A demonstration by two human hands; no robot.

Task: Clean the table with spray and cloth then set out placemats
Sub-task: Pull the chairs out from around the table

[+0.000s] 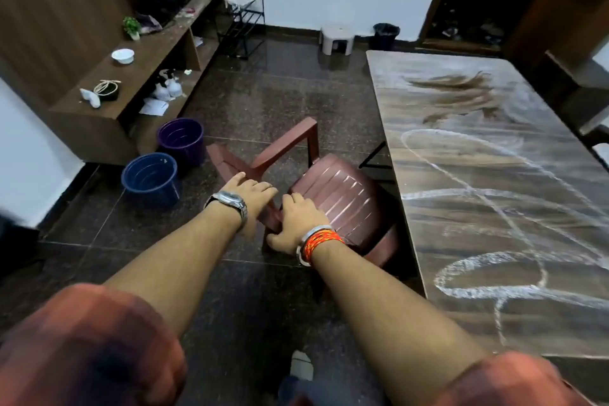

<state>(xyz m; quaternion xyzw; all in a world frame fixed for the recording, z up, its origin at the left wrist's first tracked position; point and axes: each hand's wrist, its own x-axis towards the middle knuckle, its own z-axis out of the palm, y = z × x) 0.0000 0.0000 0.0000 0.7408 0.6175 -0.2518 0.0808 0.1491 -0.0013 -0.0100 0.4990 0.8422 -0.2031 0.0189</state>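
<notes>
Both hands hold the red plastic chair: left hand, right hand. The dirty table is to their right.

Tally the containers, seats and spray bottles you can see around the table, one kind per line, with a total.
Buckets on the floor: 2, purple and blue
Bins by the far wall: 1, dark
Chairs: 1, maroon plastic, held by both hands
Stools: 1, pale
Spray bottles on the lower shelf: 2
Bowls: 1, white
Total: 8
</notes>
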